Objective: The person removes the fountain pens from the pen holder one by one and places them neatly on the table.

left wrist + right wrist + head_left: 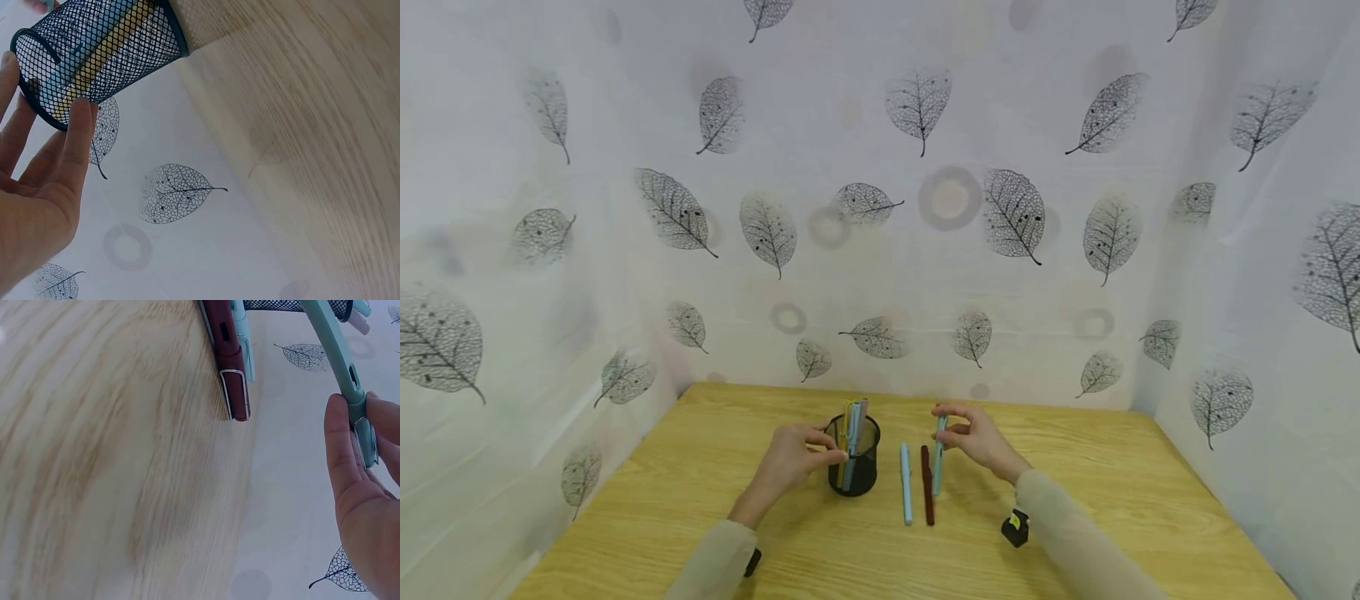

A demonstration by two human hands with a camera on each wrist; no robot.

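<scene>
My left hand (796, 457) holds the rim of a black mesh pen cup (865, 477), fingers and thumb around its mouth in the left wrist view. The cup stands upright on the table, with several pens (855, 421) in it, among them yellow and light blue ones. Between thumb and fingers, my right hand (976, 435) pinches a mint-green pen (330, 340) at its clip end. The pen slants away from those fingertips. Just left of it lie a dark red pen (927, 492) and a light blue pen (906, 485), side by side on the wood.
The light wooden table (1075, 475) meets pale leaf-print sheeting (865, 275) at its back and sides. A small black object with a yellow-green mark (1015, 528) is beside the right sleeve. Another dark object (752, 562) shows by the left sleeve.
</scene>
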